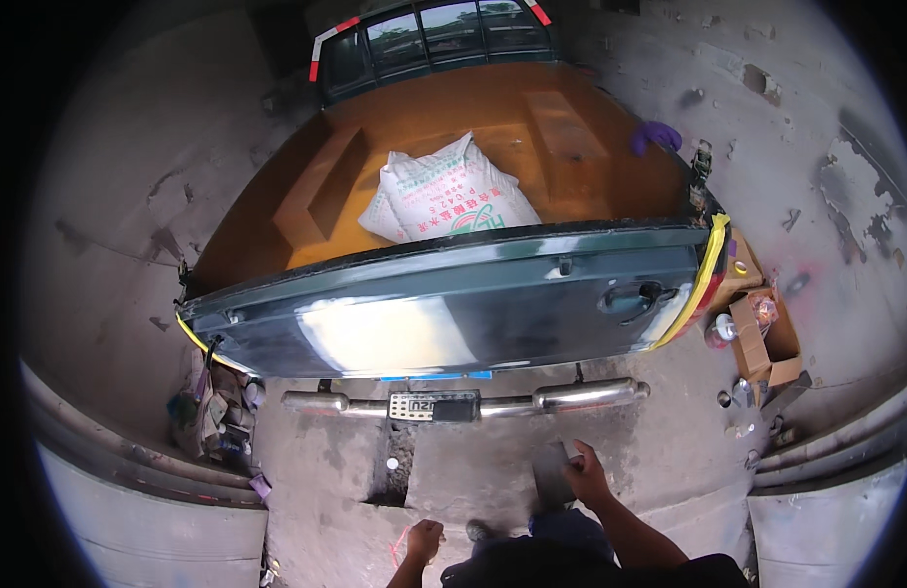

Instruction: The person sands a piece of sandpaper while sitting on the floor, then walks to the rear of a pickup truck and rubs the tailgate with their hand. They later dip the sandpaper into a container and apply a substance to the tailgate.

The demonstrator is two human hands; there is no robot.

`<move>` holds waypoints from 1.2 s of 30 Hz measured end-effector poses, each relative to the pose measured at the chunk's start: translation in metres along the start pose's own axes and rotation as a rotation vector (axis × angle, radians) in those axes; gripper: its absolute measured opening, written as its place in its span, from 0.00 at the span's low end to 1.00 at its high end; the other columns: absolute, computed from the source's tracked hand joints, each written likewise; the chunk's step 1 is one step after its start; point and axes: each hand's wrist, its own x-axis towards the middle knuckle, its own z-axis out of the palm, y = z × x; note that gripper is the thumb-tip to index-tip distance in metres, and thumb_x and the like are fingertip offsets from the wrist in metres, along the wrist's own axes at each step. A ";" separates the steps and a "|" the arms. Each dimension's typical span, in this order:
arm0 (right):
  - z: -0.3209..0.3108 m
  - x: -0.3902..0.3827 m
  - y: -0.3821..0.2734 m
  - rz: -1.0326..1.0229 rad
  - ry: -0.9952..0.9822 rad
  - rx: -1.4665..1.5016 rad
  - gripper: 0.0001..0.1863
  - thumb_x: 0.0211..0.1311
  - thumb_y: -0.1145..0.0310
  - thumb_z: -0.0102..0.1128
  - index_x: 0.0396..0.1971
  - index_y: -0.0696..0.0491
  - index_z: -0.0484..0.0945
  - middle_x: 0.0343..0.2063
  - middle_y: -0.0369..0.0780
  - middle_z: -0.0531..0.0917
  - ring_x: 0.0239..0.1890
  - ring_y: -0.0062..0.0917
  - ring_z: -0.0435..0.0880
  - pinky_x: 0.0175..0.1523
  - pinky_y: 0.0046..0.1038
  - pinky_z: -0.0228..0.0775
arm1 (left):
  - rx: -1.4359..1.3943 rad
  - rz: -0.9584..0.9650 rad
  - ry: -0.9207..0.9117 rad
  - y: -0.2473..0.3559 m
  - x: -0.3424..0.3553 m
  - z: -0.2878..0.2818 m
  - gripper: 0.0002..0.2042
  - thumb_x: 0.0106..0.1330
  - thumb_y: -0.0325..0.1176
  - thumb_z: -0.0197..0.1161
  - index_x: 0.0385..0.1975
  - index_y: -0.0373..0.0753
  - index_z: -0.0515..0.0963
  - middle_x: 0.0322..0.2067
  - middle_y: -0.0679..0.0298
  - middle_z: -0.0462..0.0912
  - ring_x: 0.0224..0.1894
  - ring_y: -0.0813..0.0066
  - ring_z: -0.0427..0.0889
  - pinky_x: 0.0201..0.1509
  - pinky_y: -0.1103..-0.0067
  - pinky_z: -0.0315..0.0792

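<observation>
My right hand [588,474] is held out low behind the truck, its fingers closed on the edge of a dark grey rectangular sheet [550,474]; I cannot make out the material. Closer to my body, my left hand [425,541] is curled closed, and whatever it may hold is hidden. Thin red strands [395,551] show just left of that hand. Ahead stands a pickup's dark green tailgate [532,314], raised, with a pale patch [385,331] left of its middle and yellow tape [706,279] along its right edge. Neither hand touches the tailgate.
A chrome bumper bar [507,407] crosses low beneath the tailgate. A printed white sack [448,191] lies in the rusty-brown bed [385,122]. An open cardboard box [782,338] stands right; bags and clutter [223,412] lie left. The floor has a rectangular pit [394,480].
</observation>
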 end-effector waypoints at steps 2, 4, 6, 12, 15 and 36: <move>0.034 -0.002 0.004 -0.055 0.018 -0.050 0.35 0.55 0.75 0.63 0.64 0.58 0.60 0.31 0.36 0.78 0.32 0.17 0.75 0.38 0.22 0.69 | -0.046 -0.004 -0.011 0.001 0.003 -0.015 0.13 0.63 0.37 0.60 0.33 0.30 0.78 0.24 0.58 0.83 0.25 0.73 0.83 0.29 0.78 0.76; 0.047 -0.012 0.019 -0.075 0.009 -0.123 0.35 0.55 0.74 0.64 0.64 0.58 0.61 0.30 0.36 0.77 0.32 0.17 0.75 0.40 0.22 0.69 | 0.014 0.006 -0.009 0.012 0.004 -0.019 0.16 0.61 0.40 0.62 0.32 0.30 0.79 0.24 0.56 0.84 0.27 0.71 0.85 0.35 0.76 0.77; 0.061 -0.022 0.024 -0.103 -0.039 -0.170 0.36 0.55 0.74 0.65 0.64 0.58 0.61 0.30 0.35 0.77 0.32 0.17 0.75 0.41 0.22 0.69 | 0.067 0.085 0.018 0.013 0.018 -0.027 0.15 0.61 0.40 0.62 0.31 0.30 0.79 0.24 0.56 0.84 0.26 0.70 0.85 0.34 0.75 0.77; 0.049 -0.047 0.023 -0.060 0.016 -0.139 0.35 0.55 0.73 0.65 0.64 0.56 0.61 0.30 0.35 0.77 0.32 0.17 0.75 0.39 0.22 0.70 | 0.147 0.408 0.034 0.149 0.047 -0.034 0.10 0.63 0.36 0.64 0.30 0.35 0.77 0.21 0.61 0.83 0.24 0.73 0.83 0.32 0.76 0.75; 0.032 -0.050 0.008 0.022 0.041 -0.142 0.35 0.54 0.71 0.65 0.62 0.58 0.63 0.38 0.42 0.80 0.38 0.27 0.80 0.44 0.30 0.73 | 0.165 0.594 0.117 0.219 0.081 -0.021 0.10 0.61 0.36 0.67 0.30 0.36 0.77 0.23 0.59 0.82 0.26 0.70 0.83 0.33 0.75 0.75; -0.151 0.052 0.040 0.086 0.150 0.122 0.35 0.55 0.74 0.62 0.64 0.57 0.60 0.29 0.38 0.80 0.30 0.19 0.78 0.37 0.24 0.72 | 0.480 0.696 0.562 0.531 0.092 0.139 0.27 0.50 0.63 0.68 0.14 0.39 0.82 0.17 0.57 0.82 0.23 0.53 0.83 0.31 0.66 0.77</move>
